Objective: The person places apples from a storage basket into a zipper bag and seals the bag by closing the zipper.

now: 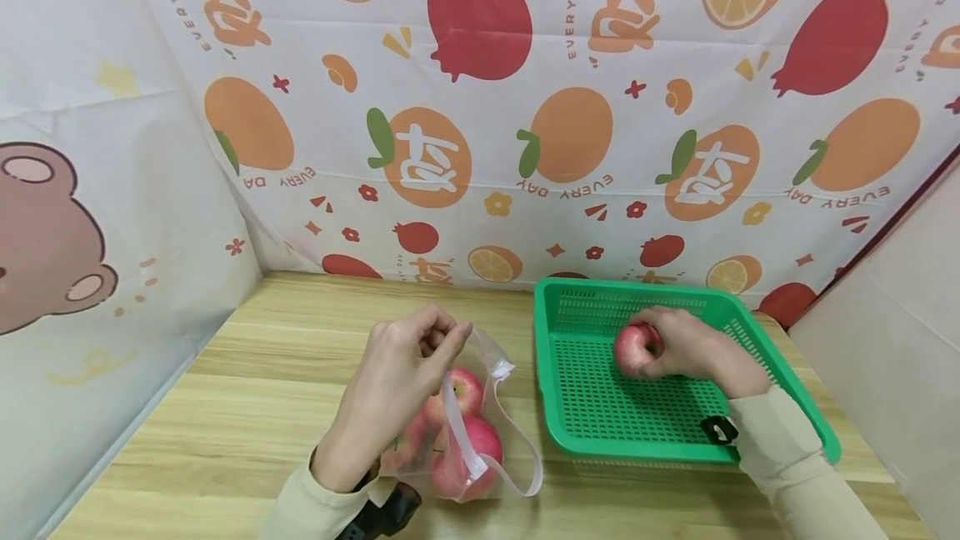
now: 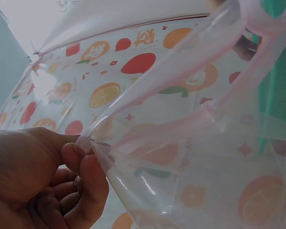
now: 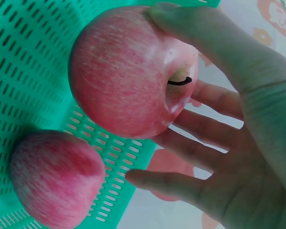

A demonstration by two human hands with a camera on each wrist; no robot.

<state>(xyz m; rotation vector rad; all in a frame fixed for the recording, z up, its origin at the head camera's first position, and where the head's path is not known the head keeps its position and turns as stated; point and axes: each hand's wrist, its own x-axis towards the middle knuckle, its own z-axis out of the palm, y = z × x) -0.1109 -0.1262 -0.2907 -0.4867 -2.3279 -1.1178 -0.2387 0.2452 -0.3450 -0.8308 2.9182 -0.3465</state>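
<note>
Pictured on a wooden table (image 1: 247, 407) backed by a fruit-print sheet (image 1: 525, 132): a left hand (image 1: 397, 390) raised over a clear plastic bag (image 1: 480, 432), thumb and forefinger pinching the bag's upper edge and holding the mouth up. Seen from the left wrist, the film (image 2: 190, 143) stretched taut away from the fingertips (image 2: 83, 155), the remaining fingers curled beneath. Inside the bag, three red apples (image 1: 465, 427) bunched together against the table, just beside the left wrist.

To the right, a green perforated basket (image 1: 600, 415) standing flat on the table, close to the bag but not touching it. Within it, a right hand (image 1: 693, 348) curled over a red apple (image 1: 636, 348) at the basket's middle. From the right wrist, that apple (image 3: 128, 71) held between thumb and fingers, stem end turned toward the palm, fingers (image 3: 200, 143) loosely spread beneath it. A second apple (image 3: 57, 179) lying on the basket floor just beside the held one; whether the two touch cannot be told. Cream sleeves (image 1: 787, 448) on both forearms, with a black strap at each wrist.
</note>
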